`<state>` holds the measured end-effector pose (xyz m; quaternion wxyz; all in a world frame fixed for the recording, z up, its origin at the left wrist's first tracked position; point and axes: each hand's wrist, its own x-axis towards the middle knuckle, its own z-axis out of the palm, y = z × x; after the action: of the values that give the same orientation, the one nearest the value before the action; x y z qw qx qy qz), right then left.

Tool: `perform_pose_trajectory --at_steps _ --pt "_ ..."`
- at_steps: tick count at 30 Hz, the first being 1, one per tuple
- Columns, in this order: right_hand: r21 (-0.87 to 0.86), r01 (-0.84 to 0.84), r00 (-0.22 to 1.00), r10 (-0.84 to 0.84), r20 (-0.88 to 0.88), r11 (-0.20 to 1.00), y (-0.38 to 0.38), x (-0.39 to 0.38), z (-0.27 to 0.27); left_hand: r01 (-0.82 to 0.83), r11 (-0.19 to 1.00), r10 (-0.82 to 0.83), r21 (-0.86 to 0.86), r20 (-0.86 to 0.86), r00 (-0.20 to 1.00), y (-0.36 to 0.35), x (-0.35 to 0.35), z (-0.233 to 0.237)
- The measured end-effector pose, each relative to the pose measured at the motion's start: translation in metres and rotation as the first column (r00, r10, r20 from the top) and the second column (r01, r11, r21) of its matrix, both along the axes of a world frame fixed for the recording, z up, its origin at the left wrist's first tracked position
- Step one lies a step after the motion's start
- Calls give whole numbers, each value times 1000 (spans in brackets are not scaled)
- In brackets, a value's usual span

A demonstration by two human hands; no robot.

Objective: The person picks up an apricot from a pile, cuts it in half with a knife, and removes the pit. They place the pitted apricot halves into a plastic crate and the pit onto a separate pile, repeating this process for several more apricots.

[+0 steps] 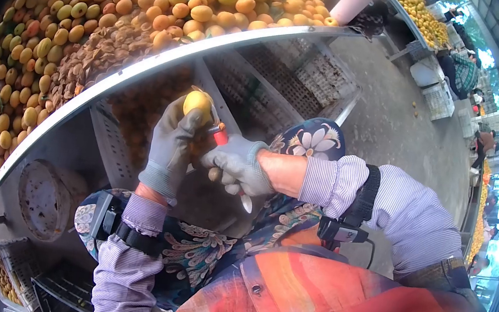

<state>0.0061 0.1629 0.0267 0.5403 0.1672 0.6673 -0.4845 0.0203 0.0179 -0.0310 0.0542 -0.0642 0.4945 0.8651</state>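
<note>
In front of my lap, my left hand (172, 135) in a grey glove is closed around a yellow apricot (198, 104), held upright at the fingertips. My right hand (240, 164), also gloved, grips a small tool with a red handle (220, 136), its upper end close to the apricot. A pale, rounded blade-like piece (246, 203) sticks out below the same hand. At the right glove's fingers shows a small brown lump (215, 174) that looks like a fruit pit.
Whole apricots (199, 12) cover the table beyond its white rim (168, 55). A heap of brown pits (102, 49) lies near that edge. Under it stand plastic crates (330, 81) and a dirty round bucket (44, 200). People (462, 74) sit at other tables farther right.
</note>
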Motion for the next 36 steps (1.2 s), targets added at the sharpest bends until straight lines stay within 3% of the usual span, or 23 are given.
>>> perform_pose_trajectory --at_steps 2,7,9,15,22,23,26,31,33,36 --pt "-61 73 997 -71 44 995 -3 0 -4 4 999 -4 -33 7 1000 -2 -1 5" --pt "-76 54 997 -49 61 996 6 1 2 156 988 -157 -17 -27 987 -3 2 2" --pt "-85 64 997 -60 48 994 3 4 -3 142 988 -144 58 20 989 2 6 12" --pt "102 137 989 -130 -76 985 -29 6 -32 40 998 -37 -48 53 998 0 6 -9" --pt "-24 99 993 -97 71 995 -13 5 0 -4 997 8 -77 53 999 5 11 13" --pt "-5 17 1000 -17 21 1000 -13 8 0 -7 996 8 -92 14 1000 2 9 8" --pt "86 11 1000 -11 7 996 -19 16 22 -32 982 41 -186 44 998 0 4 5" --pt "100 -64 996 70 -56 993 -14 12 20 -31 994 33 -100 20 999 -7 3 -1" --pt "148 -126 990 134 -43 981 -8 9 23 83 996 -81 -21 66 995 -9 3 9" --pt "134 -64 992 77 -95 989 -4 9 20 130 991 -128 -27 64 990 -5 5 12"
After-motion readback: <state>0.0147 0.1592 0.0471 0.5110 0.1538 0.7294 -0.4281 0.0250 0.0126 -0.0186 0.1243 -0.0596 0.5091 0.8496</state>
